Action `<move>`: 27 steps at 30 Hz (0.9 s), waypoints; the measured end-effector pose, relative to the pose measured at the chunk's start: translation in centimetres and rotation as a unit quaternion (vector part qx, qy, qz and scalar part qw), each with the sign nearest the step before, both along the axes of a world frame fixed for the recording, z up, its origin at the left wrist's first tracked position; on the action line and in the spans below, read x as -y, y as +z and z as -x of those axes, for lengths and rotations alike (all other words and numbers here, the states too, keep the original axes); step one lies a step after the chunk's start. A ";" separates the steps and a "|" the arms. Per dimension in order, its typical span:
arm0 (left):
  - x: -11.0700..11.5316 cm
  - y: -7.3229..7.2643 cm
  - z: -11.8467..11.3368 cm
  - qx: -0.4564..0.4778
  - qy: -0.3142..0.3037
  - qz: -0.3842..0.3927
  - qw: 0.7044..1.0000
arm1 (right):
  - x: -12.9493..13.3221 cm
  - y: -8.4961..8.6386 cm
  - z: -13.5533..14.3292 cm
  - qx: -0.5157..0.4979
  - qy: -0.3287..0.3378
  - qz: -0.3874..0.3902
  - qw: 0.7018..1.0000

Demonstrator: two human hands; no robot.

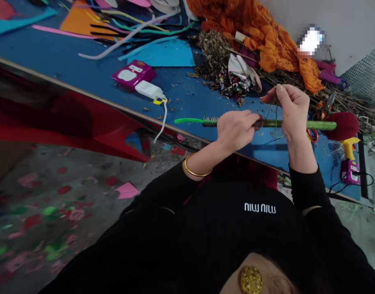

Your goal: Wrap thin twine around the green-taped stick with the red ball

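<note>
Green stem (318, 125): held up over the blue tabletop (95, 77); long axis runs nearly left to right, its left tip above the near edge, the other end towards the right end edge.
Stem versus near edge: not parallel; the edge slants away below it, so the gap widens rightward.
Burgundy ball (343, 126): on the stem's right end, beyond the right hand.
Dark coil (210, 121) and bright green tip (189, 121): at the stem's left end, beyond the left hand.
Left hand (236, 128): closed around the stem, between coil and bare green length; nearer the tip.
Right hand (293, 104): thumb and fingertips pinched on a thin green strand (276, 112), above the stem; nearer the ball.
Strand versus stem: hangs from the pinch and crosses the stem between the hands; whether it is tied there, cannot tell.
Stem under right hand: passes behind the heel of the hand; contact there not visible.
Yellow glue gun (348, 148): below the ball, by the right end edge.
</note>
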State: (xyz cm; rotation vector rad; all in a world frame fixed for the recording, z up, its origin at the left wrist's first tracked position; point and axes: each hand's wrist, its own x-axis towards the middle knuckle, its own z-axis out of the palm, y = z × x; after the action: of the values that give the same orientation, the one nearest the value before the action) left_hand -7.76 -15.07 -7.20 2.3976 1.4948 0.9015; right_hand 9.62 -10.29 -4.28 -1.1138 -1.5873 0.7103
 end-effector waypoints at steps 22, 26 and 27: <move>-0.1 -0.4 1.5 0.026 -0.005 0.011 1.000 | 2.1 2.8 -3.9 -0.094 0.058 0.154 0.982; -0.9 -0.6 2.7 0.096 0.038 0.049 0.993 | 3.5 4.2 -10.1 -0.051 0.060 0.141 0.987; -1.1 -0.6 2.9 0.109 0.042 0.054 0.992 | 3.4 4.4 -11.7 -0.050 0.043 0.134 0.989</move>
State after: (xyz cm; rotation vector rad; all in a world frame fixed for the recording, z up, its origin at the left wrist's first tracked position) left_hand -10.71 -14.00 -7.82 2.1006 1.5272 1.0342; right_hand 21.31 -13.71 0.15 -1.1878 -1.4900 1.0456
